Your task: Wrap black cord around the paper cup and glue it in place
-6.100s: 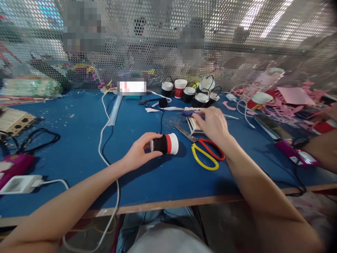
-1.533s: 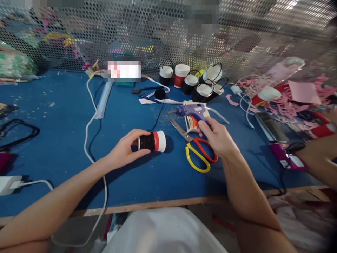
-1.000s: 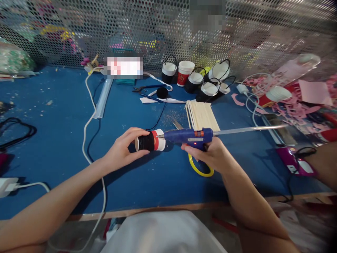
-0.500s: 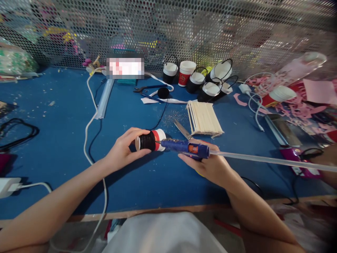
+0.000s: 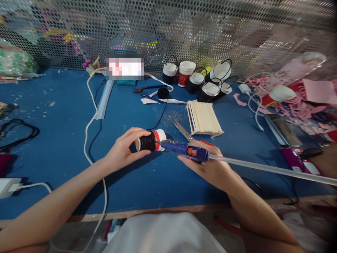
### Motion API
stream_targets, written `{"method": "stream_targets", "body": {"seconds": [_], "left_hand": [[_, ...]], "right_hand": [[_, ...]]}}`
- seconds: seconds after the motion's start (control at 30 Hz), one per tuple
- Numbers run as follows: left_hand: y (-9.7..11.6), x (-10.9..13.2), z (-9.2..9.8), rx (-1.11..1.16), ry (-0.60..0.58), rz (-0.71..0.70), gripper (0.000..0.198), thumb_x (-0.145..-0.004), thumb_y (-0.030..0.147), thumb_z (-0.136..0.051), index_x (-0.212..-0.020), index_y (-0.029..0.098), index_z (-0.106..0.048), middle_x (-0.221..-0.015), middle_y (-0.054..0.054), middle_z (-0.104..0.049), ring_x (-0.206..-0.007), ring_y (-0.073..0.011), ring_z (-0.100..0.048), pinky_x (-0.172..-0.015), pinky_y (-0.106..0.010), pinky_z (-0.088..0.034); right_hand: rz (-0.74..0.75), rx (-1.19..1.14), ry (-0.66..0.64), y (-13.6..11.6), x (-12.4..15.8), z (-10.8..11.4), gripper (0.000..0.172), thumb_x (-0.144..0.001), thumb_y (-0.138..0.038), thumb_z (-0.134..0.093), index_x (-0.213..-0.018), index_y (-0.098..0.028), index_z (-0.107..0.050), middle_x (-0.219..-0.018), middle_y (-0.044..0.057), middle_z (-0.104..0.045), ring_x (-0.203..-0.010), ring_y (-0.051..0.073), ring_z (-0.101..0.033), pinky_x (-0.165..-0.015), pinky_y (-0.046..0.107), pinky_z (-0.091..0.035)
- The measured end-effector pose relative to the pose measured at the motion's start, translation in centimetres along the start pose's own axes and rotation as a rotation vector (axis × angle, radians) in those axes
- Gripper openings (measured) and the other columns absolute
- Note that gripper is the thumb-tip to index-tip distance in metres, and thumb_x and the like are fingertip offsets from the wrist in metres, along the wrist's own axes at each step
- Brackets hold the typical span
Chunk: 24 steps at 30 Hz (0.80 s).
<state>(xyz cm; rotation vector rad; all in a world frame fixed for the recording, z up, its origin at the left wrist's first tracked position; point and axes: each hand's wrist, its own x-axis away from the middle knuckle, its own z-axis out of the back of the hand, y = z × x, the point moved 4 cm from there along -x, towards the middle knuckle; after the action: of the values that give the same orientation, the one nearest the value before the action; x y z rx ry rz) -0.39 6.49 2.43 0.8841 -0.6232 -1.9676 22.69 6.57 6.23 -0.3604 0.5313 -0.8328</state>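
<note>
Blue plastic glue gun (image 5: 180,147), moved off stick frame (image 5: 204,117), is pointing at cord-wound paper cup (image 5: 147,142); right hand (image 5: 210,166) is gripping gun, left hand (image 5: 128,147) gripping cup.

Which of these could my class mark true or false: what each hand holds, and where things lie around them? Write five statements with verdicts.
1. The left hand holds a paper cup partly wrapped in black cord. True.
2. The right hand holds the scissors. False: it holds a blue glue gun.
3. A clear glue stick protrudes from the glue gun's rear. True.
4. The wooden stick structure lies left of the held cup. False: it lies to the right.
5. A red paper cup stands among black cups. True.
</note>
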Motion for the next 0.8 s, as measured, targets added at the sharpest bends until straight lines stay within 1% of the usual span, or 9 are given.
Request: {"method": "stream_targets", "body": {"seconds": [0.1,0.23,0.33,0.53,0.7,0.8], "left_hand": [[0.2,-0.1,0.0,-0.016,0.003,-0.024,0.044,-0.077,0.027,-0.065,-0.118,0.02,-0.05,-0.115,-0.011,-0.054,-0.107,-0.0214,-0.053,-0.089,-0.037,-0.048],[0.0,-0.1,0.1,-0.022,0.017,0.014,0.044,-0.077,0.028,-0.065,-0.118,0.021,-0.05,-0.117,-0.011,-0.053,-0.107,-0.0224,-0.053,-0.089,-0.039,-0.048],[0.0,-0.2,0.1,-0.027,0.014,0.018,0.044,-0.077,0.029,-0.064,-0.118,0.021,-0.049,-0.116,-0.011,-0.054,-0.107,-0.0222,-0.053,-0.089,-0.039,-0.048],[0.6,-0.1,-0.1,-0.057,-0.009,-0.05,0.042,-0.079,0.027,-0.063,-0.117,0.02,-0.049,-0.118,-0.012,-0.053,-0.11,-0.0216,-0.052,-0.091,-0.038,-0.047],[1.0,0.2,-0.4,-0.11,-0.049,-0.106,0.042,-0.08,0.025,-0.062,-0.119,0.019,-0.047,-0.123,-0.012,-0.05,-0.116,-0.0211,-0.048,-0.096,-0.037,-0.043],[1.2,0.2,-0.5,-0.135,-0.072,-0.136,0.04,-0.081,0.024,-0.06,-0.119,0.019,-0.047,-0.125,-0.013,-0.049,-0.117,-0.0212,-0.048,-0.096,-0.038,-0.044]], "right_hand": [[-0.02,0.011,0.022,0.1,0.0,0.0,0.014,-0.079,-0.029,-0.061,-0.077,-0.021,-0.05,-0.068,-0.002,-0.055,-0.059,0.01,-0.052,-0.055,0.022,-0.041],[-0.078,-0.014,-0.02,-0.1,-0.2,0.1,0.016,-0.079,-0.028,-0.061,-0.073,-0.021,-0.048,-0.062,-0.003,-0.052,-0.053,0.009,-0.049,-0.051,0.021,-0.039],[-0.06,-0.008,-0.014,-0.2,-0.2,0.1,0.014,-0.079,-0.028,-0.061,-0.073,-0.021,-0.049,-0.063,-0.002,-0.054,-0.054,0.01,-0.05,-0.051,0.022,-0.04],[-0.026,0.063,0.013,0.6,0.1,-0.2,0.013,-0.079,-0.031,-0.06,-0.076,-0.021,-0.052,-0.075,0.003,-0.062,-0.066,0.015,-0.059,-0.056,0.025,-0.045],[-0.054,0.067,0.046,0.9,0.2,-0.2,0.014,-0.079,-0.034,-0.059,-0.08,-0.021,-0.055,-0.075,0.002,-0.063,-0.065,0.015,-0.06,-0.058,0.026,-0.047],[-0.088,0.044,0.019,0.9,0.1,-0.2,0.013,-0.08,-0.033,-0.057,-0.083,-0.021,-0.056,-0.075,0.003,-0.063,-0.065,0.016,-0.06,-0.059,0.028,-0.047]]}}
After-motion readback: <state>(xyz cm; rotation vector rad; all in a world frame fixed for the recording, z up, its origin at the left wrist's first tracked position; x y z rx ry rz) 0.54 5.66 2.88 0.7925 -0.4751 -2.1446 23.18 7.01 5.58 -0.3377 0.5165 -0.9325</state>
